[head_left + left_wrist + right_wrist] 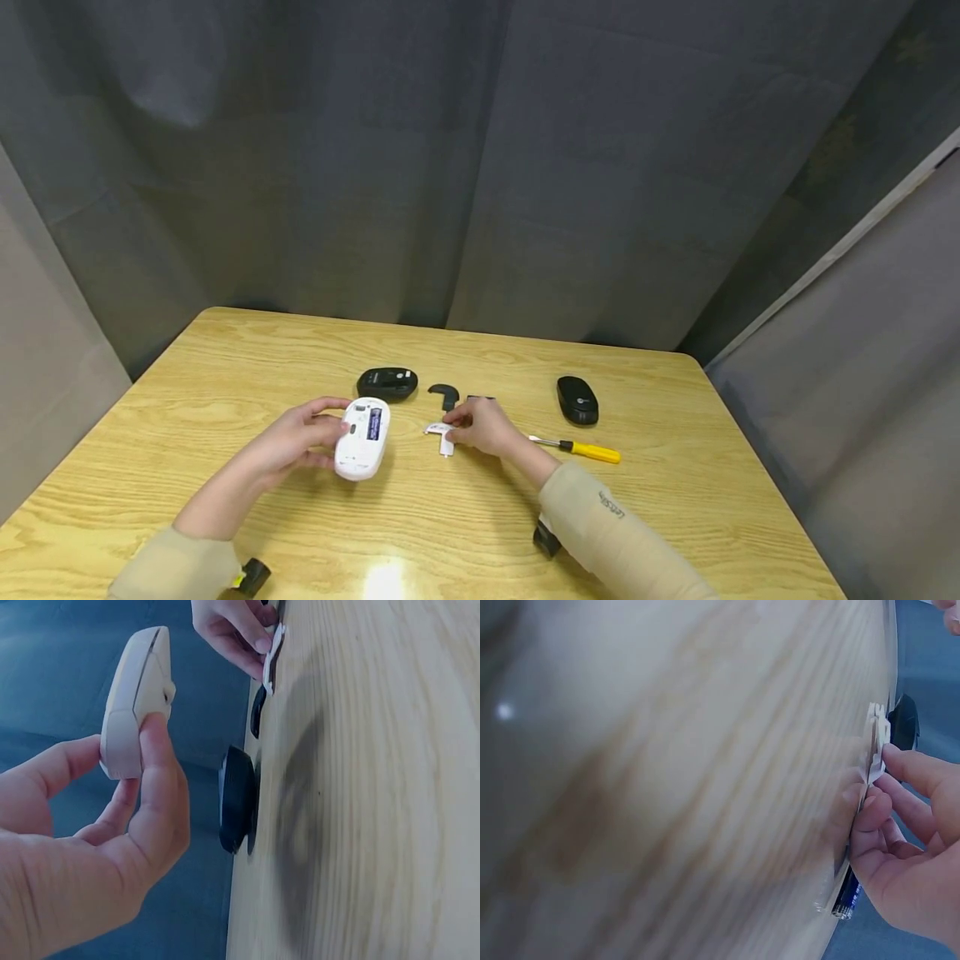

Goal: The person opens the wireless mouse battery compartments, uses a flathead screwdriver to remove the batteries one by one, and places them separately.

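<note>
My left hand [303, 437] grips a white computer mouse [362, 458] above the table, its underside facing up. A dark blue battery [374, 423] sits in the slot of that underside. In the left wrist view the mouse [135, 697] is seen edge-on between thumb and fingers. My right hand [483, 425] pinches a white T-shaped battery cover [447, 442] low over the tabletop. The cover [879, 742] shows at the thumb tip in the right wrist view. A loose blue battery [846, 896] lies beneath that hand, mostly hidden by it in the head view.
Behind the hands lie an upturned black mouse [387, 382] and a black battery cover [446, 392]. On the right are another black mouse [577, 400] and a screwdriver [592, 452] with a yellow handle. A grey curtain [337, 167] hangs behind the wooden table [225, 358].
</note>
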### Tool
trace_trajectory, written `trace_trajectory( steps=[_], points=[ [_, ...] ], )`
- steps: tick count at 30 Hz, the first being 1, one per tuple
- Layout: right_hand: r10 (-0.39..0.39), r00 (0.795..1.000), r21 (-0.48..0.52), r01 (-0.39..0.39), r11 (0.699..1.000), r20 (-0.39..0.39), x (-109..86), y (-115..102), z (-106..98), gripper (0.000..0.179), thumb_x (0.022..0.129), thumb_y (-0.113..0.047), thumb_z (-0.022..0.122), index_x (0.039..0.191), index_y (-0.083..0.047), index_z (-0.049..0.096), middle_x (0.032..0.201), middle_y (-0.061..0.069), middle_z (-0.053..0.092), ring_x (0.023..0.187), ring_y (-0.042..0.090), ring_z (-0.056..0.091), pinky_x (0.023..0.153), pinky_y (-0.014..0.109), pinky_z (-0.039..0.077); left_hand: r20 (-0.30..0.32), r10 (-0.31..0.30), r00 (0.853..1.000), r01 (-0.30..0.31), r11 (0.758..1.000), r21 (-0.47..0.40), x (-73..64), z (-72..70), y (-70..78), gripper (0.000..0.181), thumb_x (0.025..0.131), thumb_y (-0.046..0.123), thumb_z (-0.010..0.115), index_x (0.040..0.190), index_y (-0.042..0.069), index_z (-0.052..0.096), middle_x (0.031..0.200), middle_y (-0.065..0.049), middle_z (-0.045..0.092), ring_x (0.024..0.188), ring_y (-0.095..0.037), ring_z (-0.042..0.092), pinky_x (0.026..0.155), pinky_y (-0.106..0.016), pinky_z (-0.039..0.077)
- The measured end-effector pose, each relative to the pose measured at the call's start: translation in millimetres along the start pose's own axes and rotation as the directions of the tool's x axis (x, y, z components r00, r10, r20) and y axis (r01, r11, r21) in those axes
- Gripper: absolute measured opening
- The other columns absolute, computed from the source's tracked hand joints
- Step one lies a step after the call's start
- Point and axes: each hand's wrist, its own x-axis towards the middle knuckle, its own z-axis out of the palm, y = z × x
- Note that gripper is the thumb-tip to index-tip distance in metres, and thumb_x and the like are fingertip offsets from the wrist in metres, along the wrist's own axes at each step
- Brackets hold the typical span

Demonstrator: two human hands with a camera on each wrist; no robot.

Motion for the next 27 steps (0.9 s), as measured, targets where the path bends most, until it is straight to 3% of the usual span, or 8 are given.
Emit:
trace_trajectory(
  steps=[8,16,23,27],
  points=[
    [0.005,1.0,0.037,-0.005,0.999,0.007,-1.6,0,-1,0.02,0.08,-0.014,0.075,0.1,-0.009,0.073,0.089,0.001,0.066,0.073,0.008,0.054,0.061,0.019,0.045,-0.01,-0.015,1.0,0.015,1.0,0.011,1.4,-4.8,-0.2,0.059,0.093,0.019,0.059,0.141,-0.001,0.031,0.117,-0.02,0.054,0.093,-0.023,0.061,0.077,-0.04,0.055],
    [0.005,1.0,0.116,-0.004,0.993,-0.015,-8.8,-9,-23,0.022,0.086,-0.012,0.069,0.106,-0.005,0.07,0.089,0.003,0.068,0.068,0.013,0.055,0.055,0.021,0.043,-0.025,-0.017,1.0,0.017,1.0,-0.002,2.6,-3.3,1.1,0.059,0.092,0.019,0.06,0.14,0.0,0.032,0.118,-0.02,0.054,0.093,-0.024,0.062,0.076,-0.042,0.055],
    [0.022,0.999,0.153,-0.016,0.988,-0.041,-13.8,-18,-38,0.021,0.087,-0.015,0.067,0.107,-0.008,0.07,0.088,-0.001,0.069,0.071,0.011,0.058,0.055,0.023,0.045,0.021,0.025,0.999,-0.025,1.0,0.0,2.1,3.9,7.9,0.058,0.092,0.017,0.06,0.139,-0.003,0.032,0.112,-0.017,0.057,0.091,-0.023,0.062,0.074,-0.041,0.055],
    [0.033,0.999,0.182,-0.026,0.983,-0.041,-18.5,-27,-46,0.023,0.088,-0.021,0.067,0.109,-0.011,0.07,0.09,0.0,0.069,0.075,0.019,0.062,0.053,0.025,0.048,0.046,0.044,0.998,-0.045,0.999,0.008,1.3,10.8,12.8,0.058,0.091,0.016,0.06,0.138,-0.004,0.032,0.11,-0.018,0.058,0.09,-0.023,0.062,0.073,-0.04,0.055]
  ],
)
